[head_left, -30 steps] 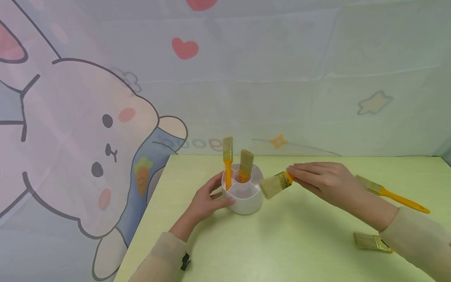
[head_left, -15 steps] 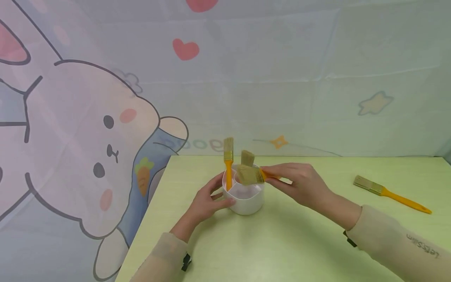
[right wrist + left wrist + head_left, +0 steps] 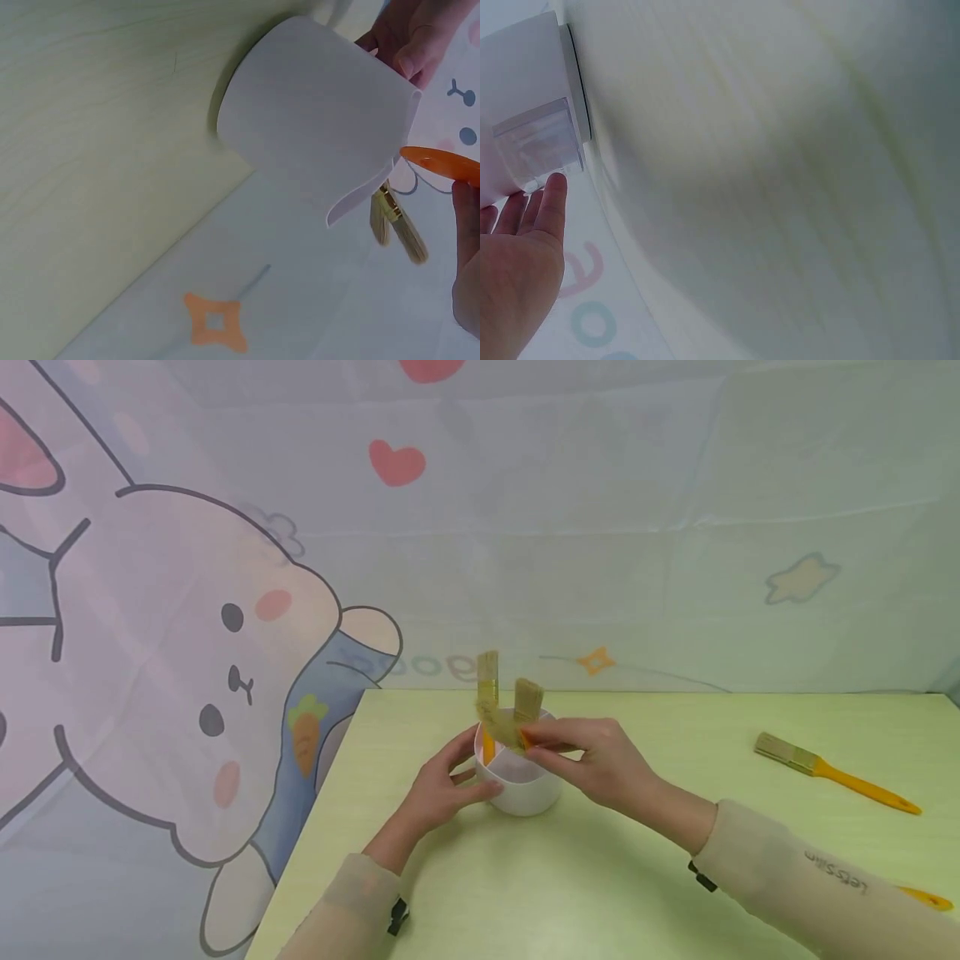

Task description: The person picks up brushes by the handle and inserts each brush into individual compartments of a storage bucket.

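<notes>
My left hand (image 3: 435,789) grips the side of a white round divided organizer (image 3: 525,799), thumb on its front wall. In the left wrist view its fingertips touch a clear part (image 3: 540,146) of the organizer. Above the organizer, my right hand (image 3: 600,760) pinches a paintbrush (image 3: 498,728), bristles pointing left. The right wrist view shows its orange handle (image 3: 442,166) with the tip at the organizer's rim. Two other brushes stand bristles up inside: a narrow paintbrush (image 3: 487,667) at the left and a wider paintbrush (image 3: 528,695) near the middle.
On the table (image 3: 637,877) at the right lies a paintbrush (image 3: 832,772) with an orange handle. Another orange handle (image 3: 928,897) sticks out from behind the right sleeve (image 3: 795,877). A printed cloth (image 3: 600,527) hangs behind the table.
My right hand has moved left with the paintbrush, from beside the organizer to above it, and the brush has turned. My left hand keeps its grip on the organizer.
</notes>
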Motion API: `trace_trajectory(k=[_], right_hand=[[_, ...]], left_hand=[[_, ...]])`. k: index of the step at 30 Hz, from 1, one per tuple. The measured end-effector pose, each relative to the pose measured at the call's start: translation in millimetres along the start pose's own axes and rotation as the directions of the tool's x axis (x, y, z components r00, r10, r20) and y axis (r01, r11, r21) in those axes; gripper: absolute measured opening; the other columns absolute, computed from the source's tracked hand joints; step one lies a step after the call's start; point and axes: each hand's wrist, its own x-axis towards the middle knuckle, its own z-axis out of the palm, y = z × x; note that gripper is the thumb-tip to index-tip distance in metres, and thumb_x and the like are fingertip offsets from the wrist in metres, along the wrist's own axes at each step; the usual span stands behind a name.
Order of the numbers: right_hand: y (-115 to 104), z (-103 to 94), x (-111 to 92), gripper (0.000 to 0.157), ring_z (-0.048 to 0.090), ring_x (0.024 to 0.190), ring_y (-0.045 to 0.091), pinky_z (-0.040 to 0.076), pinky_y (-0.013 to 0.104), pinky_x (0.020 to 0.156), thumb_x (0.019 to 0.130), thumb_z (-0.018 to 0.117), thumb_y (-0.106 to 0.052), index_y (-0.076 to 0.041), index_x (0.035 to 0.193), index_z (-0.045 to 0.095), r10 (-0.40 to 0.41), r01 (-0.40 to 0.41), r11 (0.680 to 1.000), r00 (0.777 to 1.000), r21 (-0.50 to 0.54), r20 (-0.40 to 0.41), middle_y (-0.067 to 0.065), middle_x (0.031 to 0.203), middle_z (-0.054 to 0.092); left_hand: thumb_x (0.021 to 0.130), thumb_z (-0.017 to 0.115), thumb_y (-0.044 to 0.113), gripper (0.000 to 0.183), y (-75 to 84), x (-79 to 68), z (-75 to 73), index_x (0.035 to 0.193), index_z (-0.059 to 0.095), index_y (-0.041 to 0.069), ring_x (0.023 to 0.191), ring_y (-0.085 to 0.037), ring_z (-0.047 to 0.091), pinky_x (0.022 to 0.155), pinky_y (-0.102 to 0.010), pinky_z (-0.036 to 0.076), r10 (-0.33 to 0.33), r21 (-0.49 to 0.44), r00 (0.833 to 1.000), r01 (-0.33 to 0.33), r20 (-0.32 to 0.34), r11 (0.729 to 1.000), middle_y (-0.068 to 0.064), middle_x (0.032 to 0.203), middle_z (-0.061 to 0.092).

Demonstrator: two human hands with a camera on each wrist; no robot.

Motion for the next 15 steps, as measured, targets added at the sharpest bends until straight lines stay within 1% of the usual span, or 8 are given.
trace_trajectory(k=[5, 8, 15], right_hand=[[6, 9.3, 0, 0.033, 0.081, 0.092, 0.022, 0.066, 0.028, 0.081, 0.088, 0.083, 0.007, 0.003, 0.12, 0.079, -0.005, 0.005, 1.0, 1.0, -0.005, 0.016, 0.012, 0.111, 0.081], [9, 12.5, -2, 0.032, 0.081, 0.092, 0.022, 0.066, 0.028, 0.081, 0.088, 0.083, 0.007, 0.003, 0.119, 0.079, -0.006, 0.007, 1.0, 1.0, -0.025, 0.029, 0.012, 0.11, 0.081], [16, 17.4, -6, 0.031, 0.08, 0.092, 0.021, 0.066, 0.029, 0.081, 0.09, 0.083, 0.004, 0.001, 0.12, 0.079, 0.051, -0.047, 0.997, 0.997, -0.057, 0.061, 0.01, 0.111, 0.081]], left_hand=[[0.092, 0.087, 0.018, 0.086, -0.2, 0.8, 0.2, 0.165, 0.041, 0.027, 0.152, -0.028, 0.045, 0.12, -0.051, 0.045, 0.009, 0.029, 1.0, -0.009, 0.003, 1.0, -0.002, 0.163, 0.05], [0.092, 0.087, 0.021, 0.085, 0.1, 1.1, 0.1, 0.164, 0.042, 0.029, 0.151, -0.027, 0.046, 0.12, -0.051, 0.046, 0.005, 0.047, 1.0, -0.005, 0.001, 0.999, 0.0, 0.163, 0.05], [0.092, 0.088, 0.02, 0.085, -0.2, 0.4, -0.6, 0.164, 0.042, 0.029, 0.152, -0.028, 0.046, 0.12, -0.052, 0.046, 0.007, 0.052, 1.0, -0.008, 0.004, 0.999, 0.0, 0.164, 0.049]])
